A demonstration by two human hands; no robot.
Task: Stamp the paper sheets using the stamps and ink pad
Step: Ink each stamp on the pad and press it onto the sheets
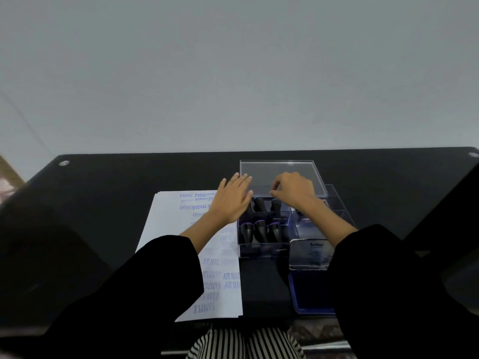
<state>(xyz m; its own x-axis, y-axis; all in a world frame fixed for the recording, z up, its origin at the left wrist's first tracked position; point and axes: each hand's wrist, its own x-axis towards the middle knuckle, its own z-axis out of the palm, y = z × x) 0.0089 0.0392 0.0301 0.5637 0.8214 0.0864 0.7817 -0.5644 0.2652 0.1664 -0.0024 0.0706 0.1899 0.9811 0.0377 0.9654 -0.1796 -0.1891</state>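
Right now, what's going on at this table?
A person is at a black table, stamped paper sheets on their left. The left hand is open, fingers straight, at the left edge of a clear box of stamps. The right hand curls its fingers at the front edge of the clear lid; a grip is unclear. A blue ink pad lies open.

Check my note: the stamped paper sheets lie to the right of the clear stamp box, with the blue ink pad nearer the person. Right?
No. The head view shows the paper sheets left of the clear stamp box, not right. The blue ink pad is indeed nearer the person.
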